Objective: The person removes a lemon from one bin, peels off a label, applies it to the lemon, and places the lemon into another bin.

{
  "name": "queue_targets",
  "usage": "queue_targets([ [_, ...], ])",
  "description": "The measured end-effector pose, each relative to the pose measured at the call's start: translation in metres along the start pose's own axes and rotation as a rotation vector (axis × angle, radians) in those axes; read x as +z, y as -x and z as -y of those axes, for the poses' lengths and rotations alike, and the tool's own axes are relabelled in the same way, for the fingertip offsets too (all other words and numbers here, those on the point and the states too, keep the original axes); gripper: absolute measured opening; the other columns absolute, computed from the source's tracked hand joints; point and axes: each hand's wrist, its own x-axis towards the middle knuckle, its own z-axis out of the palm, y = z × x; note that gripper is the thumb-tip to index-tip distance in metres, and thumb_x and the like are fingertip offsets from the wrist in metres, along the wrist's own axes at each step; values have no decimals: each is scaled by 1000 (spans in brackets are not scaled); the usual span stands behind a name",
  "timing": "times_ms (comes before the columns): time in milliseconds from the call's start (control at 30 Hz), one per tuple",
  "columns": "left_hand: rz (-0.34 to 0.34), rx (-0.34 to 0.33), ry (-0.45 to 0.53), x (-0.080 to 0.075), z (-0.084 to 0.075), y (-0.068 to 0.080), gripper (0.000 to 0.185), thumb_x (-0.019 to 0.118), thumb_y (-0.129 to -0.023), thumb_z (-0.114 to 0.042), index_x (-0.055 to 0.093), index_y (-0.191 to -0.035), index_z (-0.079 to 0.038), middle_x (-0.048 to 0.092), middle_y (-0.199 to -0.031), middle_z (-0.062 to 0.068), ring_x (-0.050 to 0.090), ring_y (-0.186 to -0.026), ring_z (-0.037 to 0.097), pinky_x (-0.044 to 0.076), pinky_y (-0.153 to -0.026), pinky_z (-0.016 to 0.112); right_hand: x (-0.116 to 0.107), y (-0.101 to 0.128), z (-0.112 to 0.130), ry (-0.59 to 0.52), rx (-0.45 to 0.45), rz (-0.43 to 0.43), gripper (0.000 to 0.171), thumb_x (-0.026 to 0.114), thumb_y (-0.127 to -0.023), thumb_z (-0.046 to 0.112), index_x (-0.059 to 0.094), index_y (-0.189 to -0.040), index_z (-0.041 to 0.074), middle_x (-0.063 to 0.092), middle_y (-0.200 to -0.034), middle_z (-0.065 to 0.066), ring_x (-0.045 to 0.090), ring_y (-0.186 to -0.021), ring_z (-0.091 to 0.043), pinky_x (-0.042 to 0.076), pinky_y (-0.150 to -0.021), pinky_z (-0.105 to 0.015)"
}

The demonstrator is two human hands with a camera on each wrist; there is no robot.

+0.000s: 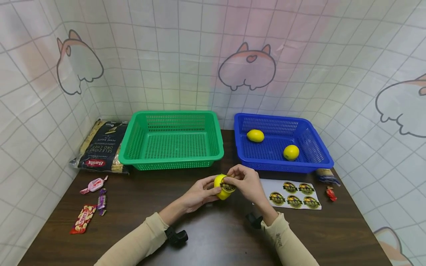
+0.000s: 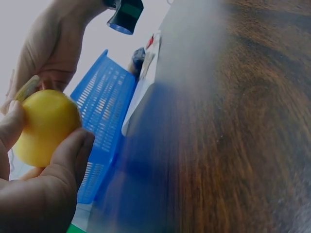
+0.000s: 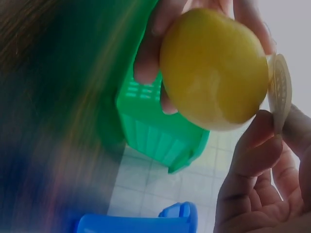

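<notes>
Fingers [image 1: 233,173] of the right hand [image 1: 247,184] pinch a round black-and-gold sticker [image 1: 228,187] against the smooth yellow lemon [image 1: 222,187] cupped by the left hand [image 1: 199,193], and it could crease if pressed unevenly.

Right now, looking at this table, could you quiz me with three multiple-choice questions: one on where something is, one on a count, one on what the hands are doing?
1. Where do the loose lemons lie?
A. green basket
B. blue basket
C. on the sticker sheet

2. How many stickers remain on the sheet?
A. two
B. five
C. nine

3. What is the left hand doing?
A. resting flat
B. holding a lemon
C. lifting a candy

Answers: B, two lemons lie in the blue basket; B, five round labels show on the sticker sheet; B, the left hand grips the held lemon while the right hand pinches a sticker at it.
</notes>
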Motion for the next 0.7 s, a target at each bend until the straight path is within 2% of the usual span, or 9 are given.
queue_targets([
  [200,-25,35,-2,2,1,0,60,59,-101,-16,31,-153,-11,32,-157,19,54,-128,19,52,-107,36,6,2,-1,-24,-1,-65,24,85,-79,27,70,-88,10,74,-82,-13,66,-66,-10,58,-62,-21],
  [433,-51,49,-21,3,3,2,61,60,-100,-15,30,-152,-11,31,-157,19,56,-126,18,53,-105,33,13,6,-1,22,18,-116,22,86,-77,26,70,-86,12,73,-78,-8,63,-64,-11,55,-59,-20],
  [567,-10,37,-9,3,5,3,61,58,-101,-17,28,-154,-11,32,-157,19,54,-129,18,51,-108,37,14,8,0,38,21,-125,22,86,-77,26,70,-86,14,70,-76,-7,59,-64,-12,51,-57,-20],
  [700,54,18,49,3,5,3,59,49,-103,-17,24,-156,-9,36,-154,17,53,-129,16,46,-114,42,15,8,-1,43,32,-103,23,86,-78,26,69,-88,13,68,-78,-6,57,-65,-12,49,-56,-19],
])
